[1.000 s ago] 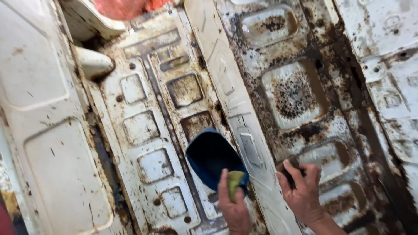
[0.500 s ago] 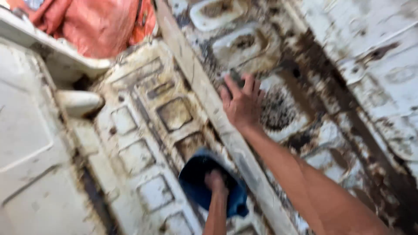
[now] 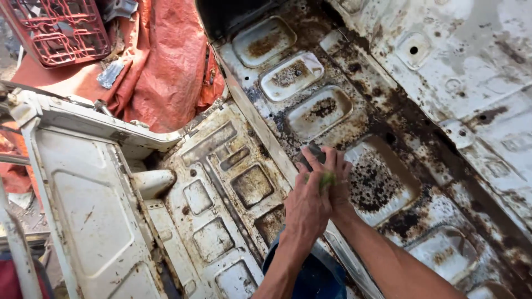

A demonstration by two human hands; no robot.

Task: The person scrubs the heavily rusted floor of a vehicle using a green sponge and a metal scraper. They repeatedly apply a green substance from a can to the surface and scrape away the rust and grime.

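Where both forearms rise from the bottom edge of the view, a blue tub (image 3: 310, 277) sits low between them, mostly hidden by the arms. Just beyond it the left hand (image 3: 308, 206) and the right hand (image 3: 339, 182) meet over the raised rib (image 3: 260, 127) that runs diagonally across the white, rust-stained sheet-metal floor panel (image 3: 443, 83). The left hand's fingers are curled about a green scrub pad (image 3: 327, 178), of which only a small tuft shows. The right hand is closed round a dark grey block (image 3: 311, 155), one end poking out past the fingertips; the two hands press together, so how firmly each holds cannot be told.

Right of the hands lies a shallow rectangular recess (image 3: 382, 182) blotched with black grime, its rim just beside the right knuckles. Left of the rib, smaller stamped pockets (image 3: 252, 185) step down toward a white door frame (image 3: 83, 210). Farther up, three more recesses (image 3: 291, 75) follow the rib in a row, open and unobstructed. At the far edge an orange-red tarpaulin (image 3: 166, 72) bunches against the panel's lip, with a red plastic crate (image 3: 61, 27) on it.
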